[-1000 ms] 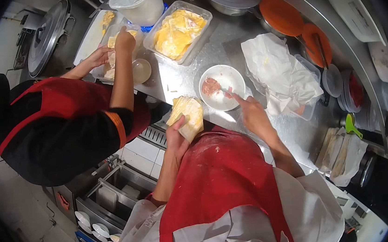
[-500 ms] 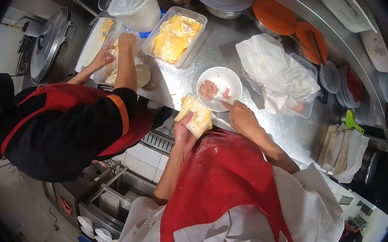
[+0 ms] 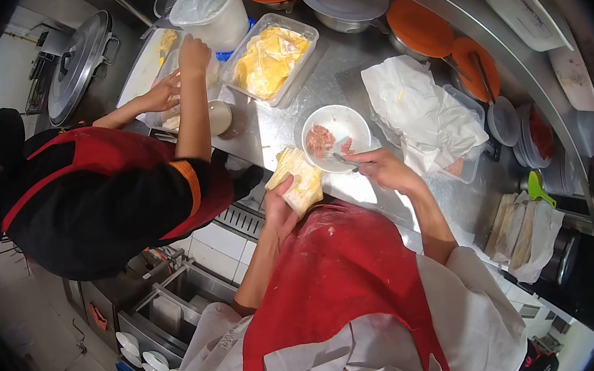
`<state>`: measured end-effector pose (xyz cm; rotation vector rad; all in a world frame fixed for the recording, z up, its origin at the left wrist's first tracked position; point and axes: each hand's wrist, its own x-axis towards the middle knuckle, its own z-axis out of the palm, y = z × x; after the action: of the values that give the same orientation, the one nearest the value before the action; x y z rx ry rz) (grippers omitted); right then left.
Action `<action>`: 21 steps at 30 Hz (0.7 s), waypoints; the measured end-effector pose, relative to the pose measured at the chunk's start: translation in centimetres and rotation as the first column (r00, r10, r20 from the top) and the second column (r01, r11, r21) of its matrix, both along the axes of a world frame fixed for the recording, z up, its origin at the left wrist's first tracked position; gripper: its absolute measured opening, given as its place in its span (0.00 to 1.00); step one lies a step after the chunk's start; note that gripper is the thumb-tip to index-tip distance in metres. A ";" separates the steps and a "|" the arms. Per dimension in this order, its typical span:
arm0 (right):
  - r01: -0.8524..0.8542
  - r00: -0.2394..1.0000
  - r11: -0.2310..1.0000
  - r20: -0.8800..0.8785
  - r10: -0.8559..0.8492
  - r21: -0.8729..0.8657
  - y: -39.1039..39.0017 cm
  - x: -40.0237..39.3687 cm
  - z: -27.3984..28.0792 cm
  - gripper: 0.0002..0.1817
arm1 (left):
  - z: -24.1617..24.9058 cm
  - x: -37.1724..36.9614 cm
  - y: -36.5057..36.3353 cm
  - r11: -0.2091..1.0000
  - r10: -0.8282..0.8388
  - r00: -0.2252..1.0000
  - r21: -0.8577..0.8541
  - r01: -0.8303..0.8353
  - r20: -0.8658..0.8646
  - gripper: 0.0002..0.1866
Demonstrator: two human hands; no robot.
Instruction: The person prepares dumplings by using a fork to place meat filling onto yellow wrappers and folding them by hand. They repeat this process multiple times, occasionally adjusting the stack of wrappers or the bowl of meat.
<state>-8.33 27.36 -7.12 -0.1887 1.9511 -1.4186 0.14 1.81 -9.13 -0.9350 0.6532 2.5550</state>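
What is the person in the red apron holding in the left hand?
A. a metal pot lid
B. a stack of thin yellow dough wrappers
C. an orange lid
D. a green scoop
B: the left hand grips a stack of yellow dough wrappers beside the white bowl of minced meat, while the right hand reaches a small utensil into that bowl.

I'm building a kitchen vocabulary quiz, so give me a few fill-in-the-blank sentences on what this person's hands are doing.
1. The left hand holds a stack of yellow ____.
2. The right hand holds a utensil over a white ____ of minced filling.
3. The person wears a ____ apron.

Missing words: wrappers; bowl; red
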 end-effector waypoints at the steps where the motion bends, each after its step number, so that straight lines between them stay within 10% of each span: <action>1: 0.045 0.943 0.999 0.330 -0.034 -0.027 0.3 -0.6 3.2 0.26 | 0.5 0.2 -0.2 1.000 0.001 1.000 -0.021 -0.001 -0.007 0.25; 8: -0.006 0.844 0.918 0.491 0.218 -0.397 1.8 -0.6 5.4 0.24 | 3.6 1.1 -1.8 0.997 -0.030 0.989 0.068 0.040 -0.143 0.29; 11: -0.064 0.913 0.978 0.383 0.138 -0.199 0.5 -0.3 7.2 0.23 | 5.3 0.7 -1.4 0.991 -0.052 0.978 0.113 0.076 -0.204 0.30; 21: 0.000 0.857 0.993 -0.511 0.061 0.119 -0.9 2.9 10.1 0.27 | 5.3 0.3 -1.2 0.948 0.017 0.984 0.316 0.040 -0.175 0.31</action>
<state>-5.41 26.45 2.99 -0.5969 2.4407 -1.3182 0.46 0.65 -3.85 -0.6000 0.2733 2.6456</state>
